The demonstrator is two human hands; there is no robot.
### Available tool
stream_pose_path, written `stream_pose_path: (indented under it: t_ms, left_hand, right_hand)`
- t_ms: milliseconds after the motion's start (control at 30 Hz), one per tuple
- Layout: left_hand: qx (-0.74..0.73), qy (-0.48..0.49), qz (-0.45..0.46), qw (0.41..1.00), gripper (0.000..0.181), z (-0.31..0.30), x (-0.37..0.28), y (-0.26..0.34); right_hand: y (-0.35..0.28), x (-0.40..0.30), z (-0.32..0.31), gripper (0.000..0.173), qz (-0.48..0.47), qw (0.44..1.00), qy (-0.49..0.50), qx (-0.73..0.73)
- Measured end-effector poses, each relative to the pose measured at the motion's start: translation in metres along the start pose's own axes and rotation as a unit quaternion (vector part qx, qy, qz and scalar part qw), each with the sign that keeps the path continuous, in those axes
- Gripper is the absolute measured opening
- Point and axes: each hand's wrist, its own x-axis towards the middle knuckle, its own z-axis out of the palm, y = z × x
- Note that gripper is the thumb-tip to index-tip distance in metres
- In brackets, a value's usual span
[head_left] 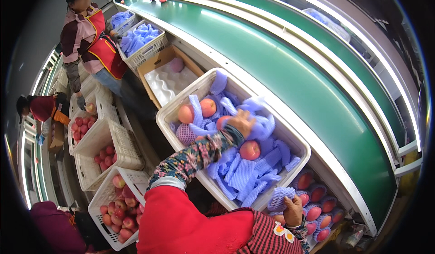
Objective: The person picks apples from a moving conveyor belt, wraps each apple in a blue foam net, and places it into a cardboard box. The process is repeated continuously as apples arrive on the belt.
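My left hand (242,122), blurred, is over a large white plastic tub (163,118), right against bunched blue foam net sleeves (263,120); whether it grips one cannot be told. Several loose red-yellow apples, such as one near the middle (250,150), lie among the sleeves, with a pink netted fruit (186,133) at the tub's left end. At the tub's lower right corner, my right hand (293,210) pinches a blue foam net (281,199); whether a fruit is inside is hidden. Below it, apples in blue nets (313,213) sit in rows.
A green conveyor belt (272,57) curves beyond the tub. A cardboard box (153,87) with a white moulded tray adjoins it. Crates of apples (98,199) stand at left. A co-worker in a red apron (105,57) stands beside crates of blue nets (141,38); other people are farther left.
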Motion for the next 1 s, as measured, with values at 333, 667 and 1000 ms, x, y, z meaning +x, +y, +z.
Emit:
stream_pose_path:
  t_ms: [333, 667, 1000]
  left_hand:
    - [-0.233, -0.366, 0.028, 0.9, 0.091, -0.033, -0.059, 0.106]
    - [-0.375, -0.209, 0.045, 0.902, 0.036, -0.117, -0.03, 0.043]
    - [0.131, -0.353, -0.217, 0.901, 0.065, 0.002, -0.01, -0.125]
  right_hand:
    - [-0.006, 0.007, -0.01, 0.023, 0.038, 0.997, -0.007, -0.066]
    - [-0.007, 0.009, -0.008, 0.022, 0.042, 0.995, -0.016, -0.087]
    - [-0.003, 0.003, -0.01, 0.022, 0.043, 0.996, 0.001, -0.078]
